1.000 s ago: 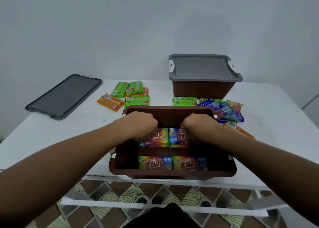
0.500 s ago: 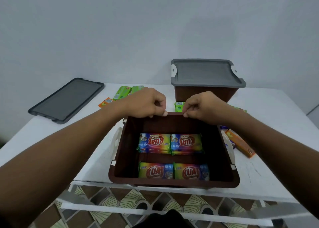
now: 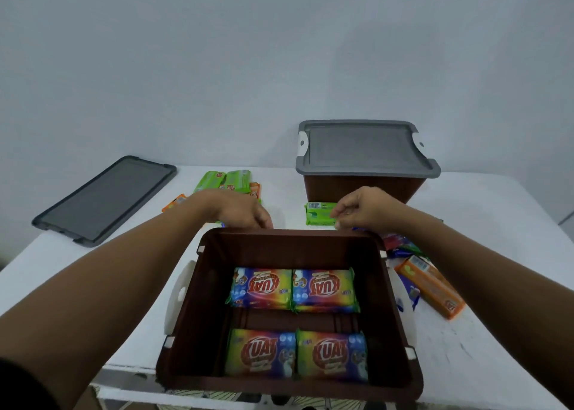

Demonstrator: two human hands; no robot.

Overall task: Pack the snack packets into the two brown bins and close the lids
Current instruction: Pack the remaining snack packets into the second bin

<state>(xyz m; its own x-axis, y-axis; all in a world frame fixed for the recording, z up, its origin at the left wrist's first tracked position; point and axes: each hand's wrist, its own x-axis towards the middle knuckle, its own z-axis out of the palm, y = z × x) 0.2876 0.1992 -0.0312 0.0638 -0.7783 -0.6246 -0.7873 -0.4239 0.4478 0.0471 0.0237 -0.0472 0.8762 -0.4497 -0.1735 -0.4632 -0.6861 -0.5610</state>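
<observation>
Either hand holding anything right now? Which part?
Left hand: nothing held, fingers relaxed just past the far rim of the open bin. Right hand: curled fingers meet the right end of the green packet; whether they pinch it cannot be told.

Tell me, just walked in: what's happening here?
A person is packing snacks. Four rainbow packets lie in the open brown bin. The left hand reaches past its far rim toward loose packets; the right hand is at a green packet, hold unclear. The second bin is lidded; the other lid lies aside.
</observation>
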